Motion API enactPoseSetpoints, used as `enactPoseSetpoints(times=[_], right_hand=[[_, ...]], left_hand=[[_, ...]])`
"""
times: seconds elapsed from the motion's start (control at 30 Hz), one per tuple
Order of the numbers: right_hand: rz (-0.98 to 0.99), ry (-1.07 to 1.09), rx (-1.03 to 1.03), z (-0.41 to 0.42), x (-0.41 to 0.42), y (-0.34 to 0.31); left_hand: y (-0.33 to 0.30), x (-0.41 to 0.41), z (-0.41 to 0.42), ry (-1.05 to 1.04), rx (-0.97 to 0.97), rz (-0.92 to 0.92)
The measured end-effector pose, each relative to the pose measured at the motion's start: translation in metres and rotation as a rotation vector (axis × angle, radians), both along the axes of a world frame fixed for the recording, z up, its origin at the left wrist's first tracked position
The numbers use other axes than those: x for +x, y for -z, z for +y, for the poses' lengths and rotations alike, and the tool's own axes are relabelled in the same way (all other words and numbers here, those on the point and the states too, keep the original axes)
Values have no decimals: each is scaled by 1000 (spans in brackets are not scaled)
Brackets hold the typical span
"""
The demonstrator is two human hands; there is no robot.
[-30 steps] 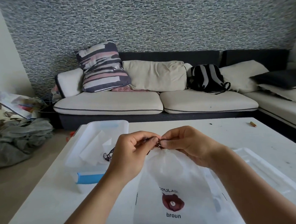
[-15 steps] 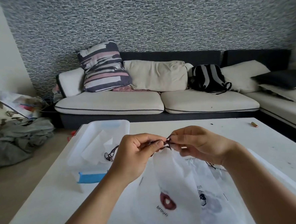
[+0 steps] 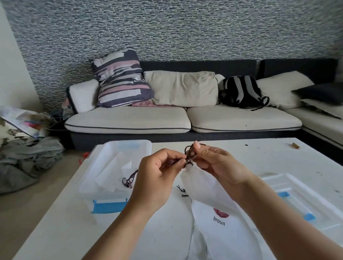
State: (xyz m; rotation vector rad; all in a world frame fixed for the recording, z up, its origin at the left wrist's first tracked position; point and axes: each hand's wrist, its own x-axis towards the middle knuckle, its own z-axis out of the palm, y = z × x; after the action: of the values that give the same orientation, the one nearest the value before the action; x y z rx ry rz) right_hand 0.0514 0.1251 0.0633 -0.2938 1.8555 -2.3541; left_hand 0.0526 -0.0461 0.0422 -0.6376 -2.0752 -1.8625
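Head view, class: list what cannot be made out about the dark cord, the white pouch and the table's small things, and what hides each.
1. Head view: how the dark cord joins the white pouch; fingers of the left hand and right hand cover it.
2. Head view: the pouch's print above "broun"; the right forearm covers it.
3. Head view: the small brown thing at far right; too small to name.

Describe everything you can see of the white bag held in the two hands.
The white bag looks like thin, soft fabric, printed with a dark red round mark and the word "broun". Its neck is gathered by a dark brown cord, which the left hand and right hand pinch. The neck is lifted; the body slopes down onto the white table.
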Motion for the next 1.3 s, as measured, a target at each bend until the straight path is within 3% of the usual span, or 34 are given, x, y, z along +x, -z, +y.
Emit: enactPoseSetpoints(times=[0.17, 0.27, 0.4, 0.53, 0.73, 1.0, 1.07, 1.2, 1.3], right_hand=[[-156, -149, -259, 3, 0, -3], [-169, -205, -40, 10, 3, -8], [-30, -298, 262, 9, 4, -10], [131, -88, 450, 5, 5, -10], [319, 23, 626, 10, 7, -13], [414, -49, 860, 12, 8, -16], [415, -47, 819, 12, 7, -14], [344, -28, 551, 13, 2, -6], [289, -31, 419, 11, 0, 0]], left_hand=[[-1, 3, -2, -71, -19, 76], [-2, 4, -5, -77, -19, 90], [-1, 6, -5, -10, -30, 51], [2, 3, -5, 9, 25, -27], [-2, 1, -4, 41, 109, -239], [-2, 1, -7, 52, -2, -205], [-3, 0, -12, 85, -1, -215], [-9, -4, -27, 201, 52, -227], [-8, -6, -31, 145, 36, -174]])
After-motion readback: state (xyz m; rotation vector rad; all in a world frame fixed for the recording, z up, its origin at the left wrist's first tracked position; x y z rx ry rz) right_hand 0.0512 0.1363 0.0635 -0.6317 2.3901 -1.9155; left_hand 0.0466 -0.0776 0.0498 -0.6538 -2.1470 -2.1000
